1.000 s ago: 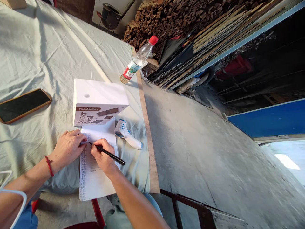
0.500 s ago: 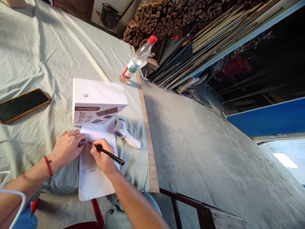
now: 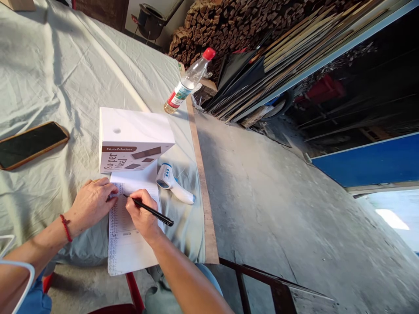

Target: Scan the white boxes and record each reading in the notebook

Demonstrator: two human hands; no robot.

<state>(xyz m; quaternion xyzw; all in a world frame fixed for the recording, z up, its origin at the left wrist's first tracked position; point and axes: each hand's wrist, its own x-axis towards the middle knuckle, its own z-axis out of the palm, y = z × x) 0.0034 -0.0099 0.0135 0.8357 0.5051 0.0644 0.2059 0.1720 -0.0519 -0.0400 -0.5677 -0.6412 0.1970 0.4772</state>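
Observation:
A spiral notebook (image 3: 131, 257) lies at the table's front edge, with handwriting down its left side. My right hand (image 3: 143, 214) grips a black pen (image 3: 155, 213), its tip on or just over the page. On the notebook's left edge rests my left hand (image 3: 94, 200), open, thumb and fingers apart, holding nothing. A white NutriMotion box (image 3: 135, 126) stands at the notebook's top end, hiding part of it. Right of the page, a white and blue infrared thermometer (image 3: 175, 185) lies on the cloth.
A phone (image 3: 32, 145) lies on the tablecloth (image 3: 65, 96) at left. By the right table edge stands a red-capped bottle (image 3: 186, 85). Stacked firewood (image 3: 222, 26) and leaning boards (image 3: 288, 56) are behind. A dark wooden frame (image 3: 258, 279) stands near the front right.
My right hand has shifted slightly to the right along the page with the pen. My left hand stays in place.

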